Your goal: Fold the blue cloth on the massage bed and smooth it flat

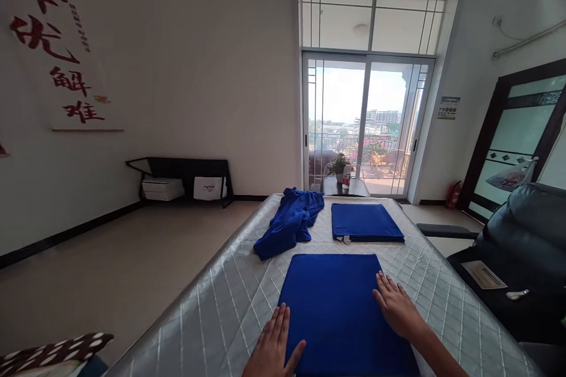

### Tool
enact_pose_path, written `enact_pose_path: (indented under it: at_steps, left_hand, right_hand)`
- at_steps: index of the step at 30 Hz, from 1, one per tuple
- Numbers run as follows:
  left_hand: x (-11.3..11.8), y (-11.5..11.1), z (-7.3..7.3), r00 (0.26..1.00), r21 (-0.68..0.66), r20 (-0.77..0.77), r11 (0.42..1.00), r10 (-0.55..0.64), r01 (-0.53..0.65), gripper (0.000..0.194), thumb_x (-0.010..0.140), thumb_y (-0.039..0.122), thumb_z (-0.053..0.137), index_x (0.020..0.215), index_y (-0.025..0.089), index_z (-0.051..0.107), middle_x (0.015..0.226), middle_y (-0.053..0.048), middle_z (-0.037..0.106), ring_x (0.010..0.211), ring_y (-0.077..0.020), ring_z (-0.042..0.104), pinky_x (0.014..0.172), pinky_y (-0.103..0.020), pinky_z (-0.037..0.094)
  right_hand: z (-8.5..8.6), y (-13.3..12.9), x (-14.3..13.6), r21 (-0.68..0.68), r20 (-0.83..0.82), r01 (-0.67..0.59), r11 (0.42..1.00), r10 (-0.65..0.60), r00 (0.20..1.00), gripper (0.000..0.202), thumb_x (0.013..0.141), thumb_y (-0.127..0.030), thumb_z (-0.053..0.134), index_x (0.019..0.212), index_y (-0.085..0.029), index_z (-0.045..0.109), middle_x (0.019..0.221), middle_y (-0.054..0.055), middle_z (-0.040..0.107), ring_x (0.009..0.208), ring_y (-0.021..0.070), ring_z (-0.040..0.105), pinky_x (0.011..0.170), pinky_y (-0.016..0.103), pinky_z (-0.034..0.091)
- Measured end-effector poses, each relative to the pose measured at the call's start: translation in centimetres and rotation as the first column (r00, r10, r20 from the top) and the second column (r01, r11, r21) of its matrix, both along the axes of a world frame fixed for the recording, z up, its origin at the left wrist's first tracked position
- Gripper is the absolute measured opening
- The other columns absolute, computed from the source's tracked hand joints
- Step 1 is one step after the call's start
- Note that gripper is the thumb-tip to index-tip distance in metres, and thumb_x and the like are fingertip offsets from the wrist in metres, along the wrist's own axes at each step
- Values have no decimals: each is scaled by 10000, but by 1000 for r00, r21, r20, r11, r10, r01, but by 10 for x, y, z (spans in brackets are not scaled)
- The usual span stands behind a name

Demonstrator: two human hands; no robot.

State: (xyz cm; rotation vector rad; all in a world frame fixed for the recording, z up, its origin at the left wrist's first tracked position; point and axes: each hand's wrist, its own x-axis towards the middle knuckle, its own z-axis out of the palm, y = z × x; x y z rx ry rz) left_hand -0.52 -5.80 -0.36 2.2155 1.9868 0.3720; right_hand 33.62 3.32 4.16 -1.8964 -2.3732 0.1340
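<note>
A flat blue cloth rectangle (336, 312) lies on the silvery quilted table cover (212, 300), close to the camera. My left hand (274, 344) rests flat at its left edge, fingers stretched forward and thumb on the cloth. On the right edge lies my right hand (395, 303), palm down with fingers extended. Neither hand grips anything. Beyond is a second flat blue piece (367, 222), neatly squared, with a small white tag at its near edge. To its left a crumpled blue cloth (292, 221) is spread loosely.
A black chair (526, 247) with a card and a small white item stands at the right. Behind the far edge is a small table (345, 187) with a plant and a bottle (346, 177). A patterned cushion (57, 353) shows at the lower left.
</note>
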Motion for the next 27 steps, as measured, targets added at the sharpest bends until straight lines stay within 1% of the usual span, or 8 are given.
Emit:
enact_pose_path:
  at_steps: [5, 8, 10, 16, 18, 21, 24, 27]
  left_hand:
    - [-2, 4, 1, 1000, -35, -18, 999, 4, -5, 793, 952, 693, 245, 1538, 167, 151, 1607, -98, 165, 1474, -318, 218, 1174, -520, 304]
    - [6, 6, 9, 999, -66, -29, 997, 26, -28, 823, 952, 699, 217, 1537, 123, 165, 1607, -129, 140, 1479, -319, 196, 1185, -534, 274]
    - [22, 11, 20, 999, -52, -33, 998, -22, 20, 795, 961, 683, 218, 1543, 143, 181, 1609, -124, 160, 1480, -315, 201, 1183, -540, 278]
    - [122, 52, 49, 927, 24, 8, 927, -374, 374, 721, 1003, 599, 168, 1557, 139, 207, 1615, -115, 216, 1494, -258, 184, 1213, -452, 246]
    - [158, 72, 48, 892, 59, 16, 891, -451, 449, 701, 1015, 562, 139, 1559, 125, 204, 1619, -115, 217, 1500, -240, 162, 1221, -434, 226]
    - [193, 98, 37, 906, 107, 10, 901, -424, 421, 697, 1019, 528, 90, 1560, 101, 197, 1627, -111, 202, 1507, -235, 132, 1231, -434, 195]
    - [196, 111, 24, 929, 106, 15, 925, -369, 365, 729, 1008, 545, 43, 1555, 97, 221, 1622, -108, 227, 1507, -234, 136, 1233, -444, 188]
    - [168, 113, 20, 949, 92, 14, 946, -314, 312, 777, 993, 595, 48, 1546, 92, 257, 1617, -112, 236, 1507, -234, 142, 1235, -440, 183]
  right_hand:
    - [-31, 19, 2, 28, -14, 56, 998, -55, 998, 652, 989, -450, 154, 1550, -122, 205, 1624, 65, 183, 1497, 219, 140, 1207, 465, 154]
    - [-36, 17, 4, 57, -16, 32, 998, -31, 999, 653, 988, -449, 147, 1548, -122, 215, 1624, 61, 182, 1498, 212, 136, 1212, 456, 134]
    - [-35, 16, 4, 50, -12, 38, 998, -37, 999, 645, 989, -431, 142, 1547, -118, 215, 1623, 61, 184, 1499, 208, 133, 1213, 454, 125]
    - [-35, 18, 5, 53, -46, 37, 998, -34, 998, 628, 992, -395, 162, 1546, -103, 211, 1619, 86, 198, 1498, 215, 143, 1207, 465, 147]
    - [-36, 18, 7, 60, -35, 16, 998, -14, 999, 618, 986, -371, 173, 1542, -110, 237, 1620, 81, 198, 1498, 214, 143, 1205, 464, 154]
    - [-38, 18, 10, 57, -6, -4, 998, 4, 1000, 620, 982, -372, 157, 1541, -119, 250, 1621, 65, 191, 1497, 203, 146, 1208, 440, 152]
    - [-37, 18, 11, 45, -17, -3, 999, 4, 1000, 632, 983, -381, 121, 1540, -110, 250, 1618, 60, 197, 1496, 196, 150, 1213, 419, 138]
    - [-36, 18, 10, 43, -53, 14, 999, -12, 999, 641, 984, -404, 125, 1544, -116, 243, 1620, 57, 190, 1497, 198, 138, 1217, 415, 121]
